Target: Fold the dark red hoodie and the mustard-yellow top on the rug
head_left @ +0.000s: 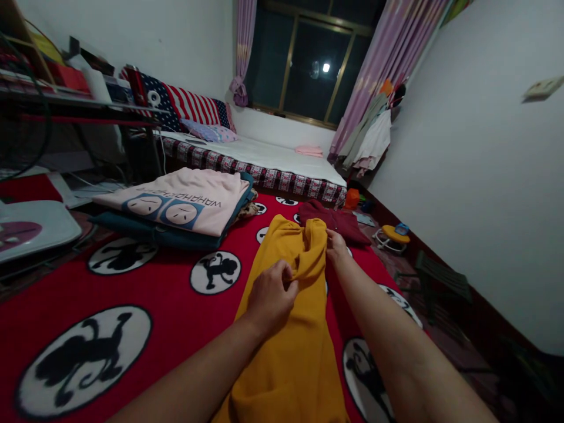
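A long mustard-yellow garment (291, 352) lies stretched out in front of me, its far end bunched into folds. I cannot make out whether it is trousers or a top. Over its middle, my left hand (272, 294) is closed with thumb and fingers pinching a fold of the cloth. Farther off, my right hand (336, 245) grips the garment's right edge near the far end, its fingertips partly hidden by fabric. Just beyond lies a folded dark red garment (339, 224). Left of the yellow cloth is a stack of folded clothes with a pale pink printed shirt (198, 200) on top.
Beneath everything spreads a red blanket (171, 317) with white circles and black figures. A bed (273, 155) stands under the window. On the left is a cluttered desk (88, 103); a yellow-topped stool (394, 235) and a dark folding stool (443, 276) stand along the right wall.
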A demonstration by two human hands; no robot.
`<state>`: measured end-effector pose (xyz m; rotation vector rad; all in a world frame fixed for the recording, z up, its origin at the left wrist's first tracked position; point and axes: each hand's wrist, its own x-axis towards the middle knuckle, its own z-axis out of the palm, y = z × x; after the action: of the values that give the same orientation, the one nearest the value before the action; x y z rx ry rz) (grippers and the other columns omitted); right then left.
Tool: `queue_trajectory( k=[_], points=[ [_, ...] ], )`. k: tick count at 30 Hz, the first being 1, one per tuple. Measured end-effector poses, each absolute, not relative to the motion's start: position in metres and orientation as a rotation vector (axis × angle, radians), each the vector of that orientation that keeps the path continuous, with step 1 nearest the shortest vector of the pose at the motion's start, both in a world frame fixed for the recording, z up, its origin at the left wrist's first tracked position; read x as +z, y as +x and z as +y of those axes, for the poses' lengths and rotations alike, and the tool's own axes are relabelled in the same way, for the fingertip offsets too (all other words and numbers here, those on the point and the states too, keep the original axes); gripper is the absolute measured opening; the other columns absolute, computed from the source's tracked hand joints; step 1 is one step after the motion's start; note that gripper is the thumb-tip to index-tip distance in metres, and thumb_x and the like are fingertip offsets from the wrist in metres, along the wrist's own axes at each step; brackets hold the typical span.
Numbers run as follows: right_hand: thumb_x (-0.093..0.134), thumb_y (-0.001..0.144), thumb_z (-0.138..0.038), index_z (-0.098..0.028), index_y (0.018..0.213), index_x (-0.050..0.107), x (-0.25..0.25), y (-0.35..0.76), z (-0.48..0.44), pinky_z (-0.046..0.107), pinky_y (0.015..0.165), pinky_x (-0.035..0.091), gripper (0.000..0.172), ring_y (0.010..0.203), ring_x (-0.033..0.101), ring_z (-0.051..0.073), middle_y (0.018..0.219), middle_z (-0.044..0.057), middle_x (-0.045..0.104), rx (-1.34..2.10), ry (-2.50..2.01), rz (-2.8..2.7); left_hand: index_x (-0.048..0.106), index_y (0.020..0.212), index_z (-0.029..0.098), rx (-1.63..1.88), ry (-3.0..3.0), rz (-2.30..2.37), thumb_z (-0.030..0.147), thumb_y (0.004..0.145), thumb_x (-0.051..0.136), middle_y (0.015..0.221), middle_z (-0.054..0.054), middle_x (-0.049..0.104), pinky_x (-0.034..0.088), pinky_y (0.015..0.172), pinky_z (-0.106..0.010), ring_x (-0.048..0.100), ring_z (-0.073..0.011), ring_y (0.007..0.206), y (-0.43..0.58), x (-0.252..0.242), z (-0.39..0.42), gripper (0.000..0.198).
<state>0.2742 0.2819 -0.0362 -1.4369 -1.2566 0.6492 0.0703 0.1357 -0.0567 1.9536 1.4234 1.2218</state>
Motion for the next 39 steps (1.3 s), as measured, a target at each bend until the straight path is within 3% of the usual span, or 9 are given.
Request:
queue_trajectory(
  k=[6, 10, 15, 21, 26, 29, 32, 36, 39],
  points=[
    [0.061, 0.075, -0.022, -0.024, 0.122, 0.059, -0.035, 0.281, 0.282, 0.032, 0.081, 0.052, 0.048, 0.09, 0.065, 0.019, 0.096, 0.003, 0.069, 0.402, -1.65, -1.434, 0.057, 0.107, 0.027, 1.247, 1.986, 1.276, 0.034, 0.089, 0.057, 0.092, 0.0, 0.07, 0.043, 0.07, -0.027, 0.065, -0.0175, 0.082, 0.067, -0.052, 0.129, 0.02],
    [0.061, 0.071, -0.011, -0.025, 0.104, 0.069, -0.014, 0.28, 0.283, 0.036, 0.093, 0.044, 0.036, 0.107, 0.059, 0.025, 0.109, 0.007, 0.064, 0.182, -1.799, -1.548, 0.063, 0.097, 0.024, 1.151, 2.447, 1.038, 0.027, 0.086, 0.06, 0.088, 0.0, 0.07, 0.041, 0.074, -0.03, 0.063, -0.0183, 0.082, 0.07, -0.048, 0.123, 0.011],
    [0.048, 0.084, -0.017, -0.027, 0.114, 0.065, 0.012, 0.268, 0.285, 0.033, 0.084, 0.047, 0.036, 0.103, 0.059, 0.024, 0.115, 0.008, 0.061, -0.341, -1.915, -1.926, 0.065, 0.084, 0.02, 1.046, 2.815, 0.888, 0.028, 0.085, 0.059, 0.072, -0.002, 0.067, 0.038, 0.066, -0.031, 0.059, -0.0194, 0.072, 0.076, -0.048, 0.121, 0.01],
    [0.058, 0.075, -0.009, -0.03, 0.112, 0.069, 0.011, 0.286, 0.298, 0.036, 0.088, 0.045, 0.044, 0.107, 0.057, 0.026, 0.122, 0.009, 0.06, -0.115, -1.997, -2.263, 0.064, 0.08, 0.021, 1.06, 2.7, 0.963, 0.035, 0.091, 0.052, 0.075, -0.003, 0.066, 0.038, 0.069, -0.032, 0.059, -0.0186, 0.076, 0.073, -0.047, 0.12, 0.021],
    [0.063, 0.062, 0.0, -0.022, 0.093, 0.076, 0.008, 0.309, 0.305, 0.027, 0.089, 0.044, 0.04, 0.099, 0.06, 0.02, 0.102, 0.005, 0.071, 0.026, -1.816, -2.293, 0.061, 0.078, 0.022, 1.109, 2.368, 1.171, 0.038, 0.081, 0.066, 0.079, -0.002, 0.066, 0.04, 0.071, -0.031, 0.061, -0.0185, 0.078, 0.07, -0.041, 0.116, 0.017],
    [0.065, 0.064, -0.007, -0.017, 0.082, 0.076, 0.012, 0.311, 0.307, 0.028, 0.082, 0.047, 0.023, 0.089, 0.062, 0.02, 0.092, 0.006, 0.072, -0.011, -1.788, -2.147, 0.056, 0.073, 0.022, 1.146, 2.203, 1.334, 0.035, 0.079, 0.068, 0.075, 0.0, 0.063, 0.039, 0.066, -0.029, 0.06, -0.017, 0.074, 0.068, -0.043, 0.12, 0.017],
    [0.063, 0.072, -0.019, -0.014, 0.089, 0.074, 0.013, 0.301, 0.312, 0.027, 0.072, 0.049, 0.021, 0.081, 0.064, 0.02, 0.089, 0.008, 0.072, -0.035, -1.764, -1.953, 0.05, 0.066, 0.021, 1.163, 2.076, 1.536, 0.024, 0.082, 0.06, 0.072, 0.001, 0.059, 0.038, 0.063, -0.028, 0.057, -0.0153, 0.068, 0.065, -0.048, 0.127, 0.019],
    [0.054, 0.081, -0.029, -0.012, 0.102, 0.069, 0.009, 0.281, 0.315, 0.023, 0.064, 0.048, 0.031, 0.073, 0.065, 0.016, 0.087, 0.007, 0.073, -0.002, -1.733, -1.802, 0.055, 0.069, 0.02, 1.248, 2.111, 1.598, 0.022, 0.079, 0.063, 0.097, -0.004, 0.061, 0.041, 0.081, -0.033, 0.056, -0.0204, 0.092, 0.061, -0.049, 0.132, 0.013],
    [0.059, 0.078, -0.037, -0.015, 0.092, 0.071, 0.008, 0.28, 0.31, 0.024, 0.068, 0.047, 0.029, 0.079, 0.065, 0.017, 0.089, 0.008, 0.072, -0.043, -1.752, -1.77, 0.063, 0.089, 0.022, 1.253, 2.282, 1.46, 0.027, 0.076, 0.07, 0.115, -0.006, 0.058, 0.036, 0.091, -0.039, 0.05, -0.0254, 0.108, 0.06, -0.044, 0.129, 0.015]
  ],
)
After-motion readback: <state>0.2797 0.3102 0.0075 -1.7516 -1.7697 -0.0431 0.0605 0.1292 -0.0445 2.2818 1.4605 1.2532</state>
